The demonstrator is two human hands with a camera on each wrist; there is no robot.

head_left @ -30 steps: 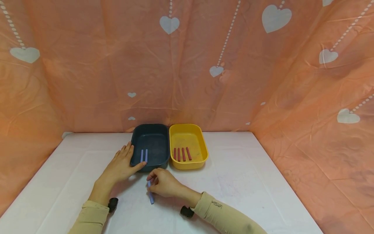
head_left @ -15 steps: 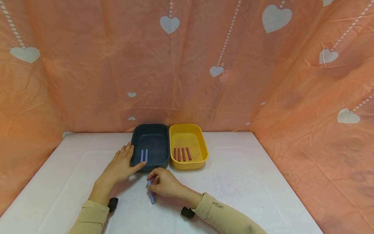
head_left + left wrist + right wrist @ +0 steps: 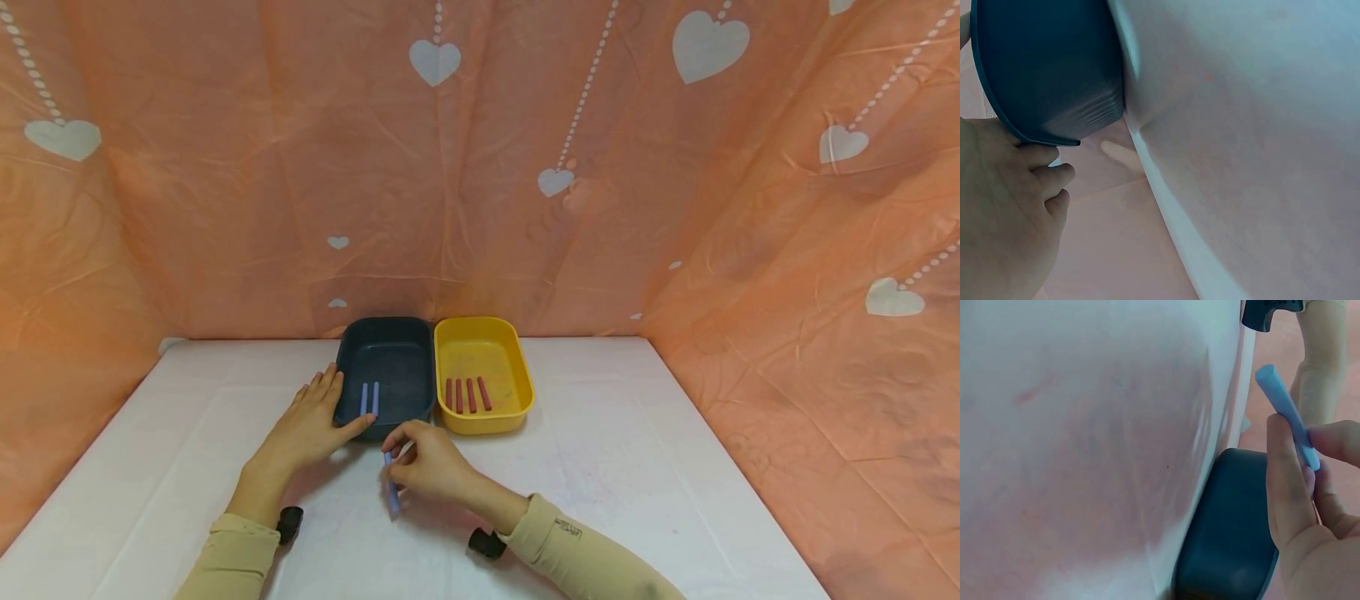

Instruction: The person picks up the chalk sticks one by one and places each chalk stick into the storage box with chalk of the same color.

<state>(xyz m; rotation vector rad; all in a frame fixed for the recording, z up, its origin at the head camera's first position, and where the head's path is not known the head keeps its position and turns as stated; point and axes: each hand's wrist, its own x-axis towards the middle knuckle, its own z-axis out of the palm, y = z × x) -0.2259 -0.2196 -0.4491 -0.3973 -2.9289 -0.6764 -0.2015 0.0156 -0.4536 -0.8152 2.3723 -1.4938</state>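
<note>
In the head view a blue chalk stick (image 3: 392,493) is pinched between the thumb and fingers of my right hand (image 3: 429,462), just in front of the dark blue tray (image 3: 405,431). The right wrist view shows this chalk stick (image 3: 1285,403) slanting up past the fingertips, off the table. My left hand (image 3: 303,429) rests against the tray's near left corner, fingers fairly straight along its left side and thumb over the front rim. In the left wrist view its fingers (image 3: 1054,178) lie at the tray's rim. Two blue chalk sticks (image 3: 376,398) lie side by side inside the tray.
A yellow tray (image 3: 491,424) stands right beside the dark one, holding several red chalk sticks (image 3: 471,396). Both stand near the back of the white-covered table (image 3: 637,467). Orange cloth (image 3: 495,250) with white hearts hangs behind and at both sides.
My right hand has risen a little and shifted slightly right and toward the tray, carrying the blue chalk stick. The left hand and both trays have stayed in place.
</note>
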